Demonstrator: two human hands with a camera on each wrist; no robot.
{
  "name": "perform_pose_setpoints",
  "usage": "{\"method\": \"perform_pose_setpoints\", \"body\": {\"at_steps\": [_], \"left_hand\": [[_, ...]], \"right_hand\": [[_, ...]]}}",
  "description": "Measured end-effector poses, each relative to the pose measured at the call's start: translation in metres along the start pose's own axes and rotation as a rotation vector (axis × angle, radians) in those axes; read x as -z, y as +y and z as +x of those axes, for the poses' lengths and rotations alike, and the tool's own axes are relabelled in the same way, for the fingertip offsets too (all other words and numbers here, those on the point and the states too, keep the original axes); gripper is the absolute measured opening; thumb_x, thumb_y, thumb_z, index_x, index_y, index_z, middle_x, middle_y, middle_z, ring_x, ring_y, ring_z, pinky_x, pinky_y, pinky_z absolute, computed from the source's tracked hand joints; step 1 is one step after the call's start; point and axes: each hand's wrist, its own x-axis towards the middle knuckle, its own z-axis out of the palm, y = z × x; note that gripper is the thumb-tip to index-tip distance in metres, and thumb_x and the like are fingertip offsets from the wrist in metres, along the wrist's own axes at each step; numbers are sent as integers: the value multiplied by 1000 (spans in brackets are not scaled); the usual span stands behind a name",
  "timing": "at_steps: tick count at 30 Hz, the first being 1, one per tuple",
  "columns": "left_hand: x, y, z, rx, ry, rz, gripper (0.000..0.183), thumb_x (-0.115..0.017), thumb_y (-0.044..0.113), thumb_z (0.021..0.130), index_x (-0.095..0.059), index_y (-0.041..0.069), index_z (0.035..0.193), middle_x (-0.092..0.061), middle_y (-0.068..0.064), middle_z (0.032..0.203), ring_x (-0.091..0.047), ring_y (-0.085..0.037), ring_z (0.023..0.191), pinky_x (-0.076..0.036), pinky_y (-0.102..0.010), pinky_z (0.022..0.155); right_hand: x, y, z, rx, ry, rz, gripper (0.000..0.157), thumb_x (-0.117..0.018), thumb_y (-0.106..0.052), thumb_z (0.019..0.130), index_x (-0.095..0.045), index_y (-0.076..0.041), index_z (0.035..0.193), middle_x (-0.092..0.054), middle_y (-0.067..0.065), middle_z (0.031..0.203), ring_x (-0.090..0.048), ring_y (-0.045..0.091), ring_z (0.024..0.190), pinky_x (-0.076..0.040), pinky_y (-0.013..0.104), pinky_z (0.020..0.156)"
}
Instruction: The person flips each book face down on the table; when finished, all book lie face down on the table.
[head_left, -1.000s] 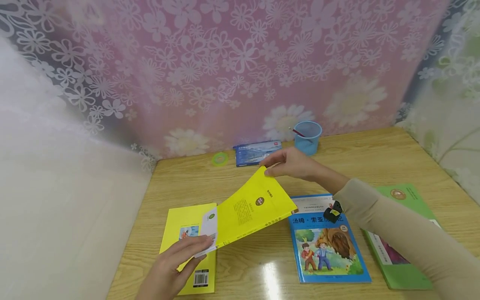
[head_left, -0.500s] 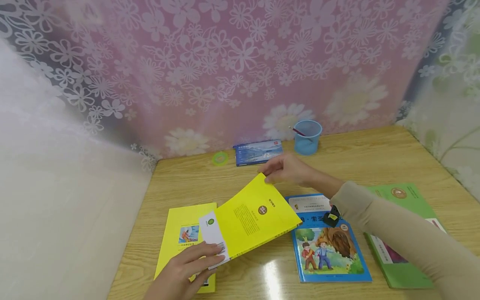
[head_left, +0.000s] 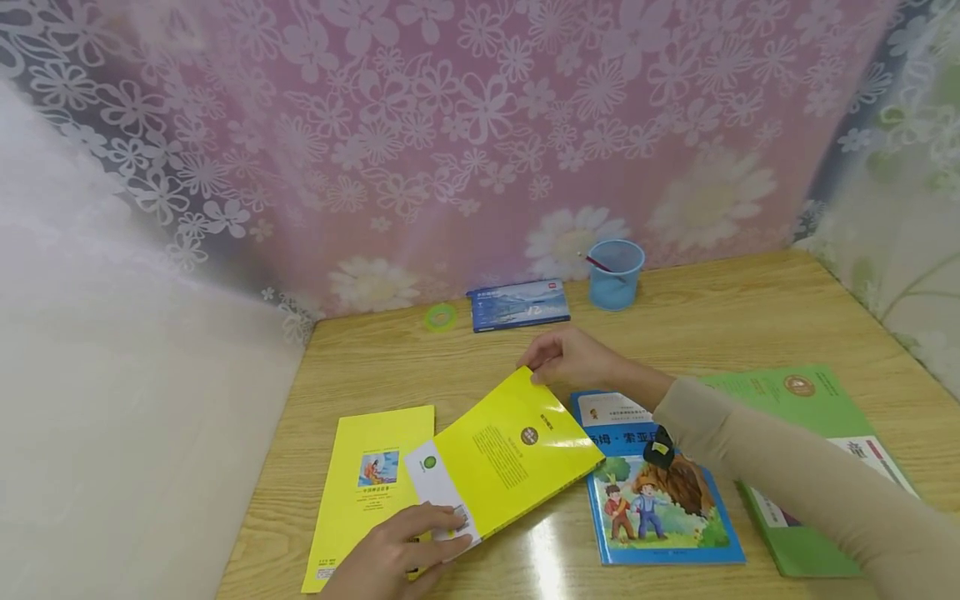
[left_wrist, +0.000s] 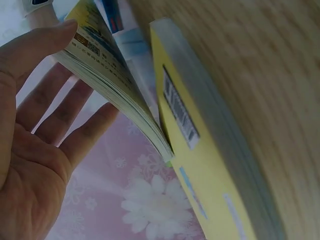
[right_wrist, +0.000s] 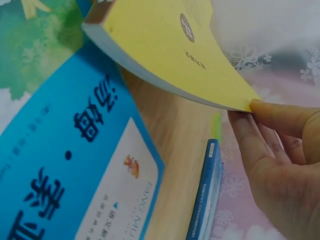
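Note:
A yellow paperback book (head_left: 510,454), with a white band at one end, is held tilted above the table between both hands. My right hand (head_left: 570,357) pinches its far corner between thumb and fingers; in the right wrist view that corner of the yellow book (right_wrist: 170,55) bends upward. My left hand (head_left: 408,546) grips the white-banded end, thumb on one side and fingers on the other, as the left wrist view shows. Under and left of it, a second yellow book (head_left: 360,454) lies on the table, its barcode (left_wrist: 180,107) visible in the left wrist view.
A blue picture-covered book (head_left: 663,508) lies right of the held book, partly under the right forearm. Farther right is a green book (head_left: 795,417). At the back stand a blue mesh pen cup (head_left: 615,287), a blue flat box (head_left: 521,307) and a green tape roll (head_left: 440,317).
The held yellow book has come down and slightly right, lying flatter. My right hand has lowered away from the blue box, and my left hand has shifted right with the book.

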Motion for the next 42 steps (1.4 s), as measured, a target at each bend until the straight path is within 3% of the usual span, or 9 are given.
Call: {"method": "perform_pose_setpoints", "body": {"at_steps": [8,14,20,26,36,42], "left_hand": [[-9,0,-2,60,-68,-67,43,-91,17,82,-80,27,122,-69,10,130,-67,-8,118,-60,-22,95],[-15,0,-3,89,-106,-93,39,-88,22,87,-79,31,124,-70,15,129,-65,-6,119,-59,-29,97],[-23,-3,-4,11,-72,22,39,-92,28,81,-81,35,118,-71,17,124,-65,-5,116,-58,-33,97],[-28,-5,-6,-31,-39,90,40,-97,32,75,-83,37,112,-70,16,118,-62,-7,112,-57,-35,95],[-27,-5,-5,29,-88,79,35,-93,37,80,-81,41,113,-69,13,120,-60,-9,114,-55,-43,96],[-20,-4,-7,169,-199,27,34,-78,50,92,-75,40,125,-63,9,137,-57,-15,127,-52,-55,104]], "right_hand": [[-7,10,3,-27,21,-32,20,-77,0,92,-78,-8,111,-78,10,107,-75,19,97,-64,34,89],[-12,13,6,-29,40,-134,21,-77,0,92,-77,-10,110,-77,7,108,-75,19,100,-65,35,91],[-17,20,11,-105,16,-198,24,-76,-2,94,-76,-9,117,-77,7,113,-76,19,102,-65,34,88],[-20,23,14,-111,1,-286,30,-77,-7,94,-76,-7,125,-77,8,119,-75,19,104,-64,34,90],[-27,21,15,-134,-7,-351,26,-77,-5,94,-80,-11,119,-75,6,118,-69,17,100,-63,36,94],[-29,22,10,-111,-21,-363,25,-77,-5,93,-80,-11,117,-72,6,120,-67,16,100,-62,35,93]]}}
